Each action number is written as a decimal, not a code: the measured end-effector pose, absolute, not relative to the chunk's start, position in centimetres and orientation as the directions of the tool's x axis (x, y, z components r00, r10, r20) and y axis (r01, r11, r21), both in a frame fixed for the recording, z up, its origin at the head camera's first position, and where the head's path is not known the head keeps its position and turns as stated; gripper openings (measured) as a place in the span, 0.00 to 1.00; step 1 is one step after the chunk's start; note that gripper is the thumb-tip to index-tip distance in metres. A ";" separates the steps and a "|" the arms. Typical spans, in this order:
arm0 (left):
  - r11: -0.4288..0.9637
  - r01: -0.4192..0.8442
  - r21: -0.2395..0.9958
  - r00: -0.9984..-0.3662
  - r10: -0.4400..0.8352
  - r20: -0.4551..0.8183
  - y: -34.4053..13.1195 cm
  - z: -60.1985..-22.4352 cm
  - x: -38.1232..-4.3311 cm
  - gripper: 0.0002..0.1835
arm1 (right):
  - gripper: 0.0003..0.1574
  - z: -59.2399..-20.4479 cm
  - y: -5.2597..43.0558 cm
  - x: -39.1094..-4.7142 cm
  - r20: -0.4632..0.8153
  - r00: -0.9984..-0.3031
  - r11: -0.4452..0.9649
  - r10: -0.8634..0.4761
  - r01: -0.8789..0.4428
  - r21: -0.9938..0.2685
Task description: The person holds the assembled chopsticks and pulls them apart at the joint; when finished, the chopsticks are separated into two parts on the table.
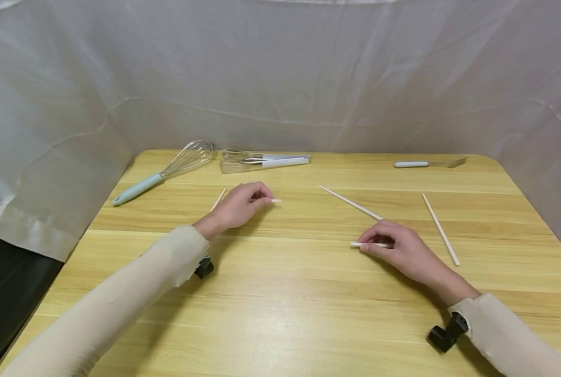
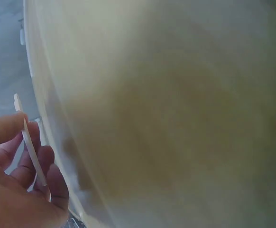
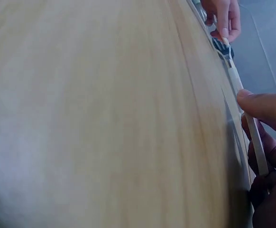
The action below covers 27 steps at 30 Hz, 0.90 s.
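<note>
Nearest, a smooth wooden tabletop [image 1: 271, 314] with pale yellow grain spreads beneath two cream sleeves, the right sleeve [image 1: 511, 330] with a boxy black device [image 1: 442, 339] at its cuff. The sticks are thin, straight and whitish. Beyond the hands lie a whisk [image 1: 150, 181] with rounded wire loops and a mint handle, a white-handled wire utensil [image 1: 285, 162], and a slim utensil [image 1: 411, 164] with a flat metal end; behind them hangs creased, greyish cloth [image 1: 308, 68].

The right hand [image 1: 398, 248] pinches one stick [image 1: 355, 244] between thumb and fingers, its tip pointing toward the person's left. A loose stick [image 1: 440, 229] lies beside that hand, and another [image 1: 349, 202] slants away behind its fingers. Farther off, the left hand [image 1: 240, 204] pinches a stick [image 1: 276, 200], with a partly hidden stick [image 1: 218, 200] behind the wrist.

The head view shows only the tip of the left hand's stick; the left wrist view reveals its length running back across curled fingers. The right wrist view shows both hands' sticks.
</note>
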<state>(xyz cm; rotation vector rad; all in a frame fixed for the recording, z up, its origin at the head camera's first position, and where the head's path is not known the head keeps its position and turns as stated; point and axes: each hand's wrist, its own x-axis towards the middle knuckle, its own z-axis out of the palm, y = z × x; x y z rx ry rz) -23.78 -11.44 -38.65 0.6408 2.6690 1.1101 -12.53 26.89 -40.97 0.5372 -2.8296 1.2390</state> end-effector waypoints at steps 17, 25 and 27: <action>0.646 0.358 0.674 -0.874 0.486 -0.001 -11.3 -39.6 -24.5 0.04 | 0.05 -41.1 26.8 -12.7 0.107 -0.941 0.691 -0.322 -0.311 -0.652; 0.659 0.367 0.657 -0.872 0.489 -0.002 -11.0 -39.6 -24.4 0.03 | 0.06 -41.1 26.9 -12.8 0.112 -0.937 0.696 -0.330 -0.322 -0.642; 0.658 0.366 0.658 -0.872 0.489 -0.004 -11.1 -39.5 -24.3 0.03 | 0.06 -41.1 26.9 -12.8 0.110 -0.938 0.692 -0.329 -0.319 -0.648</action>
